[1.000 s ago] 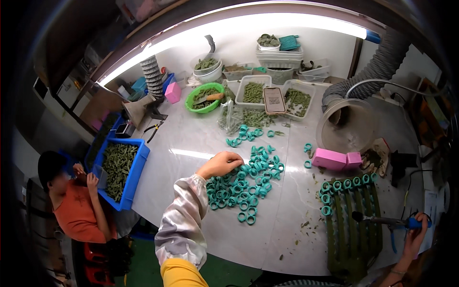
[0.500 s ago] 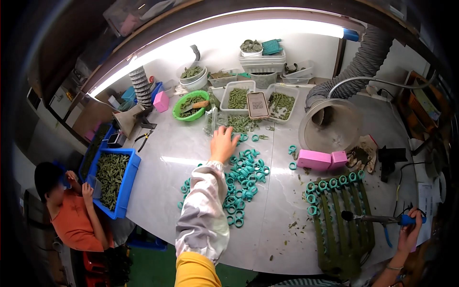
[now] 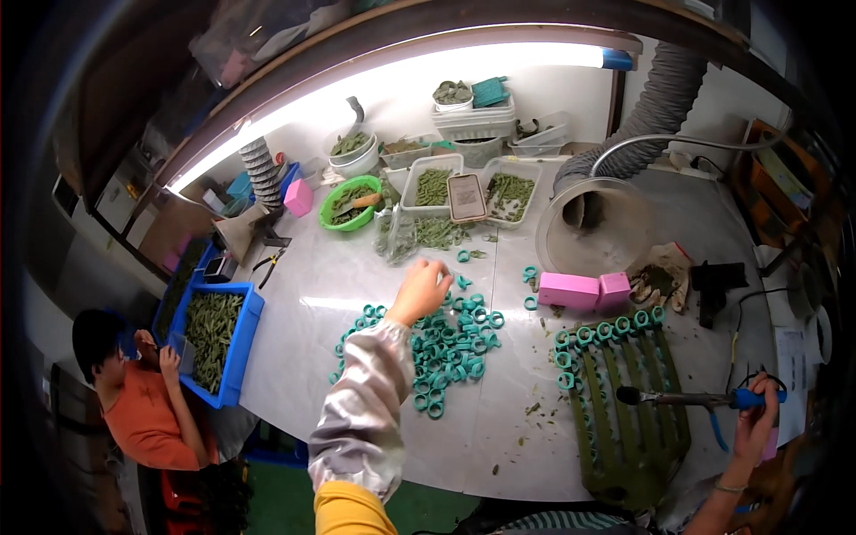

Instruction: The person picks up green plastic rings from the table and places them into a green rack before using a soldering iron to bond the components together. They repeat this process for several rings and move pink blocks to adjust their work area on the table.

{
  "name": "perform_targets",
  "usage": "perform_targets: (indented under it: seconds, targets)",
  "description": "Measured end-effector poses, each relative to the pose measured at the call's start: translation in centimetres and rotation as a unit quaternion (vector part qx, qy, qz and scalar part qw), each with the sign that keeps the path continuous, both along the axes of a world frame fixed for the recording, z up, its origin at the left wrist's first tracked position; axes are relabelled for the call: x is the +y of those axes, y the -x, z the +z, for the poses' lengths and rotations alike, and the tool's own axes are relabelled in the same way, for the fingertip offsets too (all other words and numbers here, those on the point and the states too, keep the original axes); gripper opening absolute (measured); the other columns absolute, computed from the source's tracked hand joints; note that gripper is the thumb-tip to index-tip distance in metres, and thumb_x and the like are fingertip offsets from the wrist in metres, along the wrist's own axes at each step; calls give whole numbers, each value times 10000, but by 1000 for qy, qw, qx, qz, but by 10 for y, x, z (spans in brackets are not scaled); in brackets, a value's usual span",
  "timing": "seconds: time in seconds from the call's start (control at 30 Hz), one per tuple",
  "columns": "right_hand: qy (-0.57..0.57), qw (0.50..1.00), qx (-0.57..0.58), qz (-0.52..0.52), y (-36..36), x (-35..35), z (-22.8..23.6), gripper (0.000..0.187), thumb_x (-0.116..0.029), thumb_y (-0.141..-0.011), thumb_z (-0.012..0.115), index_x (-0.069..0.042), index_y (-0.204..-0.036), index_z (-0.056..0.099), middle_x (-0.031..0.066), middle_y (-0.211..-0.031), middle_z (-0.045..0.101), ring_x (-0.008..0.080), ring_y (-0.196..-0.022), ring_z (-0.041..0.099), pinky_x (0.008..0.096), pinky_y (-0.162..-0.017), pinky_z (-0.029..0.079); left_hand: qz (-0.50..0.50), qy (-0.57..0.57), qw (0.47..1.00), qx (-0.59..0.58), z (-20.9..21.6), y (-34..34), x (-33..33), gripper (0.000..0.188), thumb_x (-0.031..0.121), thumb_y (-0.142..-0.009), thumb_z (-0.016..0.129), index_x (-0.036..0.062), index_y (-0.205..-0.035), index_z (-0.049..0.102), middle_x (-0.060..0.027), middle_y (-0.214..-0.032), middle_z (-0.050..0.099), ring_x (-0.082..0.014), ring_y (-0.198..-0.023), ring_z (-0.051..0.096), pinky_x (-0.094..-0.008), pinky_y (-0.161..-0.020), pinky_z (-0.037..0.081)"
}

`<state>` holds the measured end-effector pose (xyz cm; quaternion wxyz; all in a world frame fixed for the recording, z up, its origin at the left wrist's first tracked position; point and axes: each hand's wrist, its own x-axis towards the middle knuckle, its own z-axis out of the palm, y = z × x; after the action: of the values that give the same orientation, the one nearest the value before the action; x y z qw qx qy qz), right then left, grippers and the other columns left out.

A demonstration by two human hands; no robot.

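My left hand (image 3: 419, 291), in a silver sleeve, hovers over the far edge of a heap of teal rings (image 3: 446, 348) on the white table (image 3: 312, 294). Its fingers are curled; whether a ring is between them is hidden. My right hand (image 3: 756, 412) at the lower right grips the blue handle of a thin rod tool (image 3: 678, 399) with a black tip. The tip lies over a green slatted rack (image 3: 629, 428), which has teal rings lined along its top and left edges.
Two pink blocks (image 3: 581, 290) lie beside a clear round tub (image 3: 593, 227) fed by a grey hose. White trays (image 3: 432, 187) and a green bowl (image 3: 350, 205) of green pieces stand at the back. At the left, a person in orange (image 3: 134, 406) works at a blue crate (image 3: 218, 334).
My left hand went from the near side of the ring heap out to its far edge and now sits slightly raised there. My right hand keeps the tool over the rack.
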<state>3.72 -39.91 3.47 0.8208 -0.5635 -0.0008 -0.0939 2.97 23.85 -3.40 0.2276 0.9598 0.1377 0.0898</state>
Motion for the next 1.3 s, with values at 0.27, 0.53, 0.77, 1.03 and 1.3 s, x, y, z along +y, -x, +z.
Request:
perform_targets:
  seconds: [0.27,0.53,0.77,1.03,1.3]
  targets:
    - [45,998,-29,20,3,12,11,221,-203,-975,557,-40,-827,557,69,-914,556,78,-514,511,190,-455,459,16,5,998,-59,-47,-44,-5,275,212,-821,708,103,-1057,615,-183,-1023,592,-378,-979,574,-447,-878,475]
    - [31,999,-13,30,0,16,12,225,-237,-945,610,-51,-826,566,63,-882,578,89,-519,518,207,-465,442,-164,91,981,57,-4,28,-91,255,185,-844,699,90,-1060,601,-158,-994,600,-340,-930,615,-416,-824,499]
    - [42,993,-20,107,-2,7,9,212,-226,-927,626,-41,-829,588,68,-850,599,110,-535,549,233,-480,464,-179,-55,982,-35,21,59,-129,154,97,-876,649,58,-1025,640,-151,-965,607,-335,-943,613,-406,-816,501]
    - [21,993,-23,118,1,13,11,186,-188,-928,622,-24,-841,617,62,-841,612,123,-547,586,254,-507,510,-96,47,994,-23,-2,34,-183,409,204,-804,749,81,-1137,547,-168,-1005,561,-392,-894,601,-448,-785,502]
    - [33,994,0,106,0,11,3,187,-178,-929,619,-22,-827,637,56,-844,623,104,-544,601,233,-490,530,-98,-42,994,-16,4,42,-207,304,132,-788,733,70,-1042,576,-171,-925,591,-397,-801,626,-458,-711,519]
